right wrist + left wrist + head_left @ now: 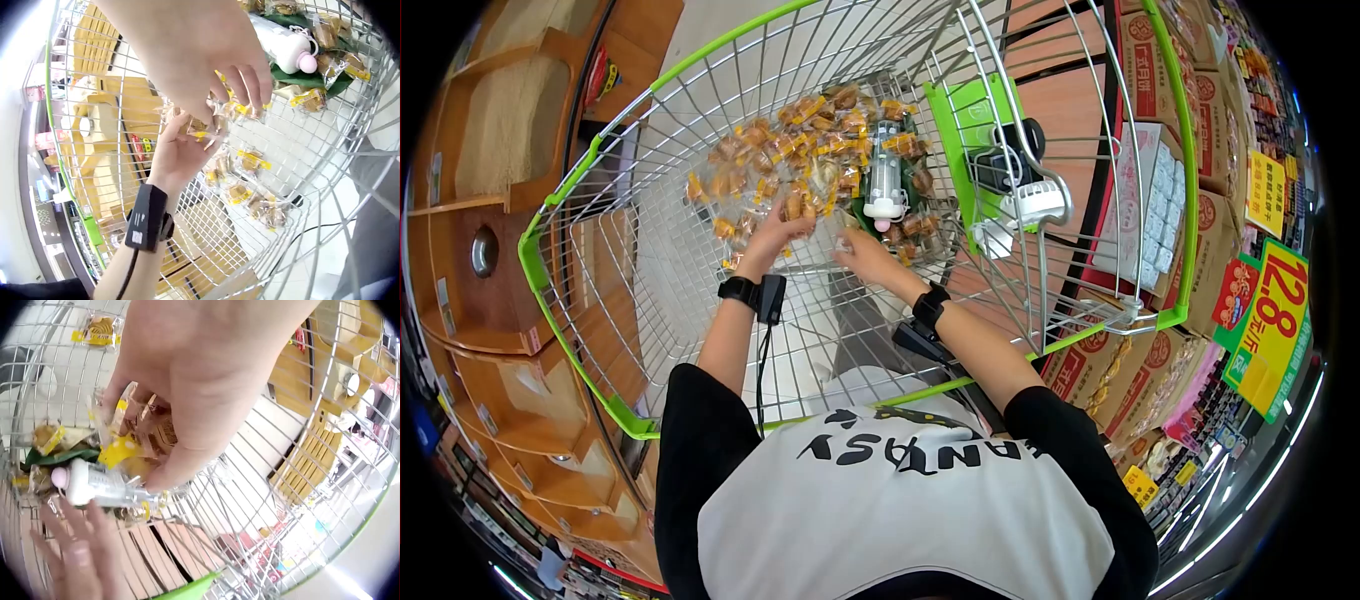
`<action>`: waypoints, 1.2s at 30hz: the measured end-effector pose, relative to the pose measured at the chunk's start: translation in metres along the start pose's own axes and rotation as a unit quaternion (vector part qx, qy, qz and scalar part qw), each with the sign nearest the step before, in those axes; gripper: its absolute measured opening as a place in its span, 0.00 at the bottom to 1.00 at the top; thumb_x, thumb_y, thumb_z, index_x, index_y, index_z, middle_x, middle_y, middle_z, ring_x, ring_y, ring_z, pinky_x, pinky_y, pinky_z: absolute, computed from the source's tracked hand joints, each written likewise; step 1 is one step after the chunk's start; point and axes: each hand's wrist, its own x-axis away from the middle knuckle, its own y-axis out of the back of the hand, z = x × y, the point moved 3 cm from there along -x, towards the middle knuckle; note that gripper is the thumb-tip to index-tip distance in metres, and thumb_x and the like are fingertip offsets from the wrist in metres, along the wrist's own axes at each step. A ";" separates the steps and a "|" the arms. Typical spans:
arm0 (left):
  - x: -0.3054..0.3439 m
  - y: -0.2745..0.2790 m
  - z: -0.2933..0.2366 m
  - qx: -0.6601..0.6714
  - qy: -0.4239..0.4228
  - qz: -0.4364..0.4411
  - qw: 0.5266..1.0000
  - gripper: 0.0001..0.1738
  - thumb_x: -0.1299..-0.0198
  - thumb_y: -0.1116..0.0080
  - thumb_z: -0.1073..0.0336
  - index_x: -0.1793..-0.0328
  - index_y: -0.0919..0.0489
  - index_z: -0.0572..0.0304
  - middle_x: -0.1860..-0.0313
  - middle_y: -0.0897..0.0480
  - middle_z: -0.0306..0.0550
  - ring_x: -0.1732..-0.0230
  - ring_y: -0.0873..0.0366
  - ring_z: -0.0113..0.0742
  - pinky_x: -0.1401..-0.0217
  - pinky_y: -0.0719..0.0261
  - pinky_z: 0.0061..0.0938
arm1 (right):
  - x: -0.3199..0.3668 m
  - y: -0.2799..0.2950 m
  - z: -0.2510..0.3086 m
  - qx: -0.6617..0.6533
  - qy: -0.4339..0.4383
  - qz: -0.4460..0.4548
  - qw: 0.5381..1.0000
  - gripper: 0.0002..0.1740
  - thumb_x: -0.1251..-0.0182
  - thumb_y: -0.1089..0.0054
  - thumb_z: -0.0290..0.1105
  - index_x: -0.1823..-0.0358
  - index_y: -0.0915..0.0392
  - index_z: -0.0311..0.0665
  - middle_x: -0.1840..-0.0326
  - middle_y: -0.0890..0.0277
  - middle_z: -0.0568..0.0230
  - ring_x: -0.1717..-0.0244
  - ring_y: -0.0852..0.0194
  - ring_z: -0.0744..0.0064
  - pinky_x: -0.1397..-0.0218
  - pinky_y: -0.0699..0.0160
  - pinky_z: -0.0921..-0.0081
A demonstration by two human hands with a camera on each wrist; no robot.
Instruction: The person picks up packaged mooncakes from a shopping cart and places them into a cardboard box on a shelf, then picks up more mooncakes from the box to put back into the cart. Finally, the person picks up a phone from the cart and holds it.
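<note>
A wire shopping cart with a green rim holds several small wrapped snack packets with yellow and orange ends. A white bottle with a pink cap lies on a green pack among them. My left hand is in the basket, fingers curled round a bunch of packets. In the right wrist view the left hand holds them from below. My right hand is just beside it, fingers extended and touching loose packets. In the left wrist view the right hand lies flat below the bottle.
A green seat flap at the cart's right end carries a black and white device. Cardboard cartons of goods and a yellow 12.8 price sign stand to the right. Wooden shelving runs along the left.
</note>
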 end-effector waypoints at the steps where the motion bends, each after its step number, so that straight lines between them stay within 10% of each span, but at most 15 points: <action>1: 0.005 -0.005 -0.004 -0.011 -0.041 0.007 0.999 0.39 0.54 0.35 0.60 0.37 0.41 0.61 0.53 0.28 0.43 0.53 0.30 0.29 0.52 0.34 0.21 | 0.001 0.006 0.013 -0.076 0.033 -0.089 0.993 0.37 0.49 0.38 0.43 0.41 0.42 0.31 0.52 0.31 0.45 0.53 0.29 0.56 0.52 0.30 0.66; 10: 0.058 -0.048 -0.063 0.010 -0.069 0.033 0.997 0.25 0.44 0.45 0.60 0.45 0.36 0.67 0.54 0.27 0.45 0.53 0.29 0.28 0.50 0.31 0.23 | 0.043 0.054 0.061 -0.329 0.075 -0.162 0.927 0.33 0.50 0.35 0.35 0.47 0.41 0.30 0.56 0.32 0.54 0.62 0.26 0.70 0.66 0.22 0.79; 16: 0.076 -0.027 -0.072 0.141 -0.155 0.082 0.974 0.17 0.39 0.52 0.63 0.50 0.34 0.69 0.51 0.27 0.49 0.52 0.26 0.36 0.46 0.30 0.31 | 0.075 0.071 0.089 -0.482 0.112 -0.123 0.860 0.28 0.44 0.45 0.26 0.42 0.45 0.31 0.48 0.35 0.53 0.52 0.31 0.70 0.56 0.23 0.74; 30: 0.168 -0.052 -0.109 0.033 -0.282 0.038 0.958 0.31 0.45 0.46 0.67 0.36 0.44 0.61 0.48 0.28 0.48 0.50 0.28 0.34 0.48 0.31 0.26 | 0.167 0.077 0.118 -0.474 0.233 -0.098 0.843 0.29 0.46 0.46 0.22 0.42 0.44 0.34 0.51 0.32 0.57 0.51 0.31 0.71 0.52 0.28 0.77; 36: 0.216 -0.107 -0.124 0.038 -0.337 0.044 0.940 0.32 0.46 0.44 0.63 0.37 0.44 0.58 0.51 0.27 0.47 0.51 0.27 0.33 0.52 0.28 0.26 | 0.223 0.072 0.121 -0.467 0.323 -0.045 0.822 0.43 0.56 0.38 0.15 0.38 0.52 0.40 0.39 0.49 0.57 0.44 0.36 0.68 0.46 0.30 0.75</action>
